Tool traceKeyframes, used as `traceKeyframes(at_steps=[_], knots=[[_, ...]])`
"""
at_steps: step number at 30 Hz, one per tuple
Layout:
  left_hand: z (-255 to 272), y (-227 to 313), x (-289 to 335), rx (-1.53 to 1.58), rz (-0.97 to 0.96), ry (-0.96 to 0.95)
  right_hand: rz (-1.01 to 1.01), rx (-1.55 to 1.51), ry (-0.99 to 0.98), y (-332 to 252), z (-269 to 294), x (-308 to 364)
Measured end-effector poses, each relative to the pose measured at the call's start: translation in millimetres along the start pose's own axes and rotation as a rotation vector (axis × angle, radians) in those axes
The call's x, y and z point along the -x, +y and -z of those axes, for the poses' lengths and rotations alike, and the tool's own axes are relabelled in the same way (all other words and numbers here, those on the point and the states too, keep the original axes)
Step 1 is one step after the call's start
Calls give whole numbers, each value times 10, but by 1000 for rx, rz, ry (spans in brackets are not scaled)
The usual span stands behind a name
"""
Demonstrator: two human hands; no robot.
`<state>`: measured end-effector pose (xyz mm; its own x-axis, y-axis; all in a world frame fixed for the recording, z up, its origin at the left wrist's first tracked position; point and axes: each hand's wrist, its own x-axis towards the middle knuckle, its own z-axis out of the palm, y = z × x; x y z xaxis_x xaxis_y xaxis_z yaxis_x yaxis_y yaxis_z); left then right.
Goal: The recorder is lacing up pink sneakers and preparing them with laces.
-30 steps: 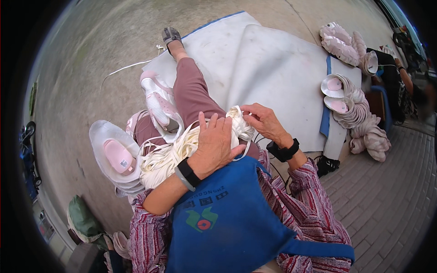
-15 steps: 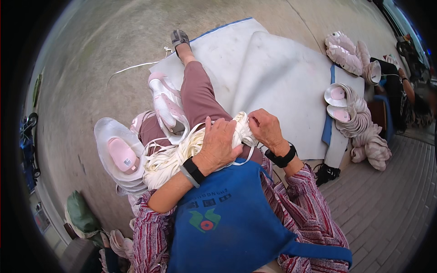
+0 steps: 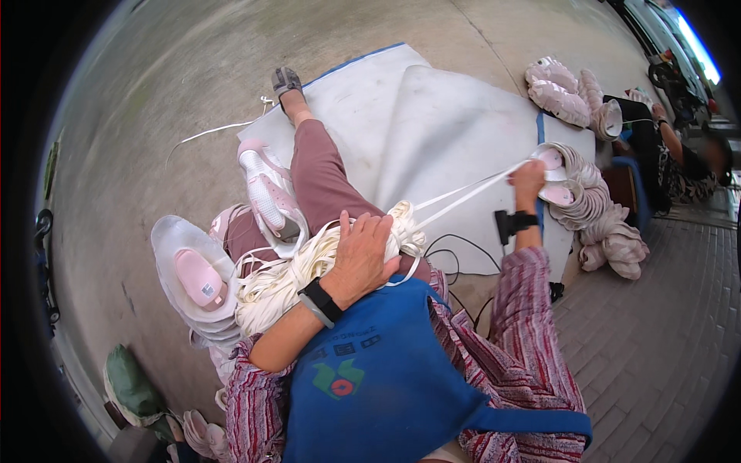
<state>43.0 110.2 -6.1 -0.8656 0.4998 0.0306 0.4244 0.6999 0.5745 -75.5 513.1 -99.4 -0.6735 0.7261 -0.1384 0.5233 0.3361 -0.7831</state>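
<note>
A thick bundle of cream-white shoelaces lies across my lap, over the thighs of the mauve trousers. My left hand rests on top of it, fingers extended and pressing down. Off to the right, my right hand is closed on a white shoelace, pulled taut in two strands from the bundle's right end. A white and pink shoe upper leans against my outstretched leg, just beyond the bundle. Left of my lap is a stack of pale uppers with a pink tongue or lining showing on top.
A white sheet with blue edging covers the ground ahead. Rows of nested shoe uppers lie to the right, near another person. A thin black cable loops beside my right arm. A green bag sits at lower left.
My right hand has moved away from the bundle, out to the right, drawing a shoelace tight. My left hand has stayed on the bundle. The whole view has shifted slightly.
</note>
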Motion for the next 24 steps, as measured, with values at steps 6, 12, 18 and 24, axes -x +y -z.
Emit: traceKeyframes(at_steps=[6,12,18,24], knots=[[-68,-2,32,-14,5,-15,327,1062,293,-140,1819,-1414],[224,-24,-77,226,39,133,184,-867,-486,-1237,1078,-364],[919,31,-290,544,-69,189,397,-850,-944,-2337,-324,2245],[1212,28,-101,1019,1,0,128,-876,-1261,-2813,-510,2738]])
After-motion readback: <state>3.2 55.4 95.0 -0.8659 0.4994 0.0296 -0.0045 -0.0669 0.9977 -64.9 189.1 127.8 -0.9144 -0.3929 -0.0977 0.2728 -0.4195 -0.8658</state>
